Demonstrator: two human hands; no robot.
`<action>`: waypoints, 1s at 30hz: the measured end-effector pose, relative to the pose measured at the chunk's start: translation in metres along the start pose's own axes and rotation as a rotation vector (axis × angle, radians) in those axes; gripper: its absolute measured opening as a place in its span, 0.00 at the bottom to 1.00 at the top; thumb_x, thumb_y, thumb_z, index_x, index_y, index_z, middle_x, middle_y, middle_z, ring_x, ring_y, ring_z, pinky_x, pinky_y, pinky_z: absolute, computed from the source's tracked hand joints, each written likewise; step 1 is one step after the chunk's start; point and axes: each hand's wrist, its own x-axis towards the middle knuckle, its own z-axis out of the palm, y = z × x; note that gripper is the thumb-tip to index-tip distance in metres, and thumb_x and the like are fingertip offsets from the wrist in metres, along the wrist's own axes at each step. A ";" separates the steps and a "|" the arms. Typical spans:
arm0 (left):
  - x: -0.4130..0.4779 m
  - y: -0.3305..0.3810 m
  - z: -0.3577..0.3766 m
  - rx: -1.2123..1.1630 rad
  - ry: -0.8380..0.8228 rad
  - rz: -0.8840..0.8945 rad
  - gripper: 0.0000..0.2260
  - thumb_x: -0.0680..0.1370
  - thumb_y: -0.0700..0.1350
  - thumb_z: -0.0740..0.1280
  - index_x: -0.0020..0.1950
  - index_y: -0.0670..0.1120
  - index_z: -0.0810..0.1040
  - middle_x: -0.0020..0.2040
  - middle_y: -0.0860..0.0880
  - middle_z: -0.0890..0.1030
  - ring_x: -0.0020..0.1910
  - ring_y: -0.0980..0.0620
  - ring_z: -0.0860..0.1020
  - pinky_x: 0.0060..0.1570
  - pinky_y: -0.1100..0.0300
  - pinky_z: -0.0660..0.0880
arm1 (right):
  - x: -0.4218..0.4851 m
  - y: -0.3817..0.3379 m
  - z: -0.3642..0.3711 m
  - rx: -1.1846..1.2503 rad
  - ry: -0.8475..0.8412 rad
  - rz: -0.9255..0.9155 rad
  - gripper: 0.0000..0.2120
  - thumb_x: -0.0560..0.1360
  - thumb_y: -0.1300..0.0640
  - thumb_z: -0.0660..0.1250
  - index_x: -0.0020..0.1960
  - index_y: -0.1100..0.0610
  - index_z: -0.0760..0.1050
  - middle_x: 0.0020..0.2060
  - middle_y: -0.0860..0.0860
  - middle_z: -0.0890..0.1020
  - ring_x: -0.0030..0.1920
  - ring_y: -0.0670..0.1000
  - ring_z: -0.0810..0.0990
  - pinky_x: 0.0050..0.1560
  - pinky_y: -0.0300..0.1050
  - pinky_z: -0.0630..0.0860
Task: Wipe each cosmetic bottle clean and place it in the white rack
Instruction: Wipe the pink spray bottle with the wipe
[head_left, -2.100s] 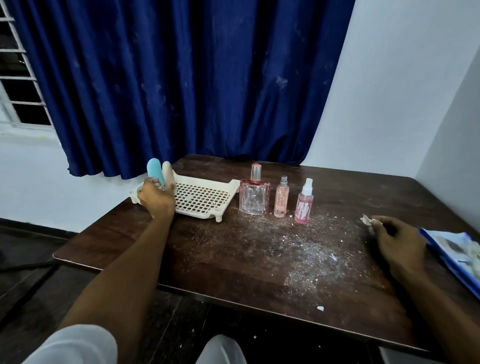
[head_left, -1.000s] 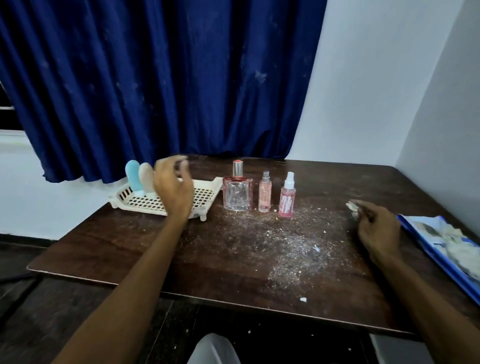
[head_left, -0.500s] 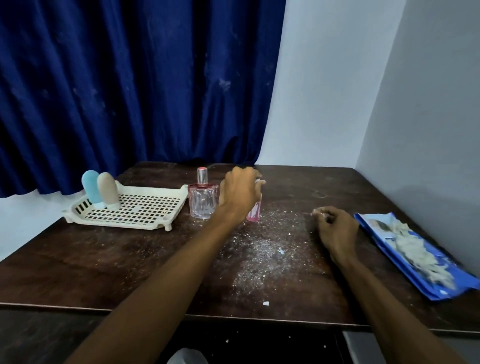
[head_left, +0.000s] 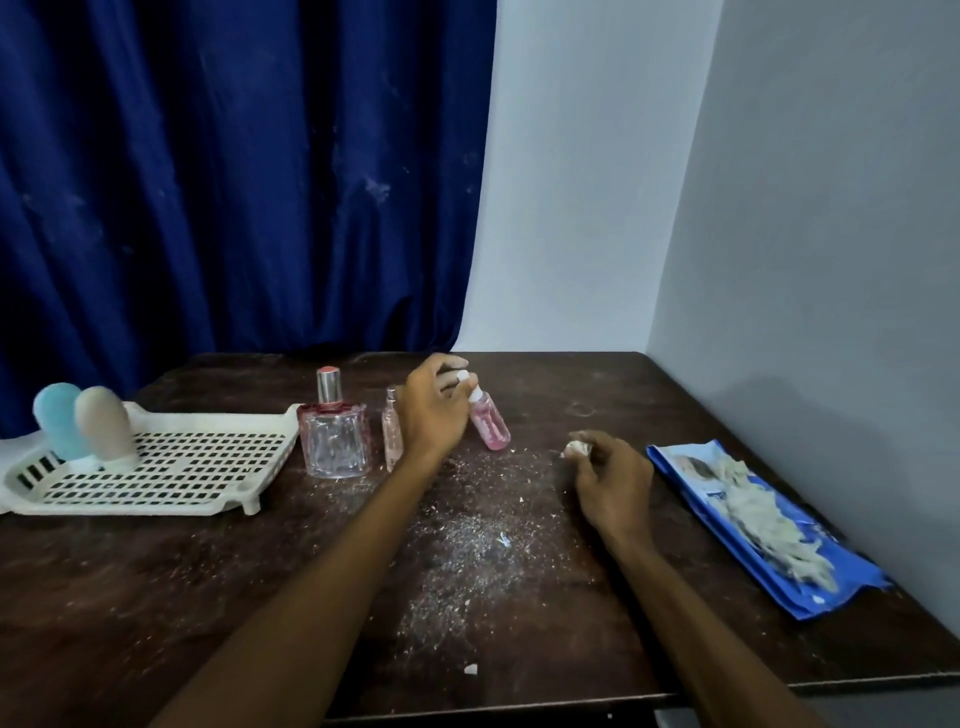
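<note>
Bottles numbered five in all: a blue bottle (head_left: 58, 418) and a beige bottle (head_left: 104, 423) stood upright side by side at the left end of the one white rack (head_left: 262, 470), while a square glass perfume bottle (head_left: 335, 441) and a slim pink bottle (head_left: 391, 439) stood on the desk (head_left: 208, 597) just right of it. The left hand (head_left: 434, 410) gripped the fifth, a tilted pink spray bottle (head_left: 491, 428), by its white top. The right hand (head_left: 613, 480) pinched one small white wad (head_left: 576, 448), near a blue packet (head_left: 691, 470) and scattered white crumbs (head_left: 467, 545).
</note>
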 end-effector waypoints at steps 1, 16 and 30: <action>0.000 -0.004 0.006 -0.059 0.000 -0.034 0.08 0.75 0.38 0.73 0.54 0.44 0.81 0.47 0.51 0.84 0.51 0.55 0.84 0.49 0.63 0.81 | 0.001 0.001 -0.001 0.002 -0.001 0.000 0.05 0.76 0.61 0.70 0.49 0.55 0.84 0.44 0.49 0.85 0.47 0.49 0.82 0.51 0.35 0.71; -0.002 -0.029 0.048 -0.500 -0.065 -0.255 0.08 0.79 0.37 0.69 0.55 0.46 0.80 0.51 0.49 0.86 0.51 0.54 0.84 0.52 0.57 0.81 | 0.011 0.006 0.001 0.039 0.023 -0.049 0.04 0.78 0.57 0.70 0.51 0.50 0.81 0.45 0.41 0.83 0.46 0.40 0.81 0.52 0.43 0.78; -0.004 -0.010 0.036 -0.386 -0.266 -0.010 0.11 0.76 0.36 0.72 0.57 0.43 0.82 0.52 0.47 0.86 0.52 0.56 0.84 0.51 0.61 0.81 | 0.018 -0.025 0.019 -0.028 -0.288 -0.608 0.08 0.73 0.62 0.74 0.52 0.57 0.83 0.51 0.50 0.85 0.60 0.27 0.66 0.67 0.48 0.66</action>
